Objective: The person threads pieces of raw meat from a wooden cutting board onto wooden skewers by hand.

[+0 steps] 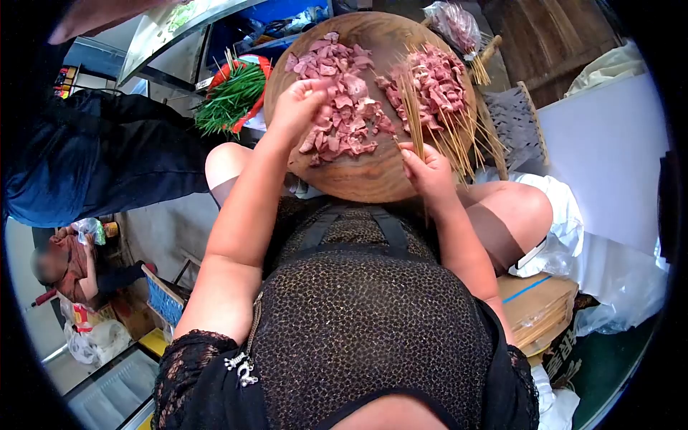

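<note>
A round wooden board [358,183] lies in front of me. On its left half is a spread of loose raw meat pieces [351,107]. My left hand [297,107] is over the left edge of that meat, fingers closed in a pinch; whatever is between them is hidden. My right hand [430,172] grips a bundle of thin bamboo skewers [412,107] near the board's front edge, points upward. One skewer tip stands apart beside the thumb. Threaded meat skewers [437,82] are piled on the right half, their bare sticks fanning over the edge.
Green chives [233,97] in a red bag stand left of the board. Bagged meat skewers [459,29] lie at the back right, near a woven seat [512,125]. Someone in dark trousers [107,158] stands close at left; another person [68,265] sits farther off. Flattened cardboard [537,308] is at right.
</note>
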Motion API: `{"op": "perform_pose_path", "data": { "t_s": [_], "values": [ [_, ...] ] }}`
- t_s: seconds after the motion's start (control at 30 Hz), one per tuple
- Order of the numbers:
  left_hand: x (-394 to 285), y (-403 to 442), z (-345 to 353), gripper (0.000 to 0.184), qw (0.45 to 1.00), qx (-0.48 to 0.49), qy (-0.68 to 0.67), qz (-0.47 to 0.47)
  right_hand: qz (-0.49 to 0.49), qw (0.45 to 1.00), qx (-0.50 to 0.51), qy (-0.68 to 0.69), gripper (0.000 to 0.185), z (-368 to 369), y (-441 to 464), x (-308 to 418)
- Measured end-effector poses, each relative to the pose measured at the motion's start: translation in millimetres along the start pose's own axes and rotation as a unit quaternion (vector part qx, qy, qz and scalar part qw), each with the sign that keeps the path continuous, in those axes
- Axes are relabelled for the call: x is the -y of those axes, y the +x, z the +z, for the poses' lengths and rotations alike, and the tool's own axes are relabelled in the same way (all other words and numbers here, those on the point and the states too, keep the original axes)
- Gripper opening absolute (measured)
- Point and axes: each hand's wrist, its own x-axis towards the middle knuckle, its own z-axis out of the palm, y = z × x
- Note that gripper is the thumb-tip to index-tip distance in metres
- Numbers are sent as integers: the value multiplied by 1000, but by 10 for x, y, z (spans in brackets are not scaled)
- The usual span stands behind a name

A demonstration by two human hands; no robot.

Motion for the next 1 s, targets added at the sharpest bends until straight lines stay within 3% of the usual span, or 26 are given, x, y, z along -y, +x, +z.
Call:
{"op": "perform_pose_path", "data": {
  "t_s": [0.1, 0.2, 0.83, 1.0],
  "values": [
    [-16, 120, -55, 18, 984, -36, -174, -30, 25, 999, 31, -19, 20, -13, -23, 25],
    [-31, 131, -72, 17, 972, -44, -232, -13, 44, 997, 46, -50, 19, -8, -38, 12],
    [-16, 134, -160, 11, 980, -51, -191, -34, 31, 993, 39, -102, 21, -37, -3, -82],
    [-78, 72, -118, 13, 976, -5, -211, -50, 46, 994, 51, -82, 20, -7, -30, -3]
  ]
}}
